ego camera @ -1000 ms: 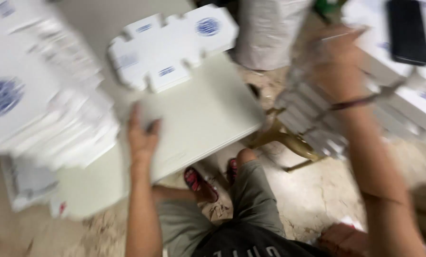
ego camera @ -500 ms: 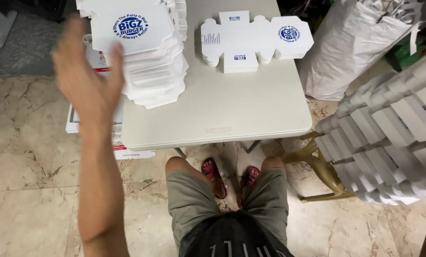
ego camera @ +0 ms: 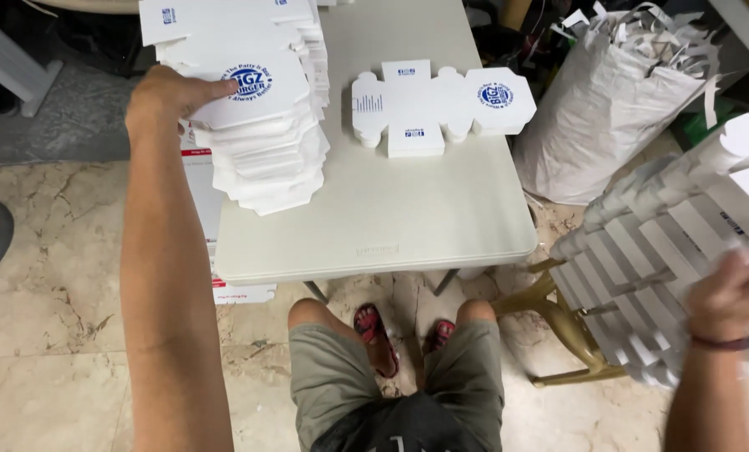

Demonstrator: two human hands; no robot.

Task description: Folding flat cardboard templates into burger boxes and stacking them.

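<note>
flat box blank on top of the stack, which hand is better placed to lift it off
Left. The left hand already rests on the top blank of the stack of flat box blanks at the table's left edge. The right hand is far off, on the folded boxes by the chair.

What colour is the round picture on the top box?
Blue on white, on the top flat box; head view.

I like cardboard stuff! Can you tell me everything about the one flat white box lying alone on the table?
The flat box blank is thin white cardboard, cut out but not folded, with rounded flaps, notches and small blue printed marks, including a round blue one on its right panel. It lies flat on the white table, near the far right side, beside the tall stack of blanks. Neither hand touches it.
</note>
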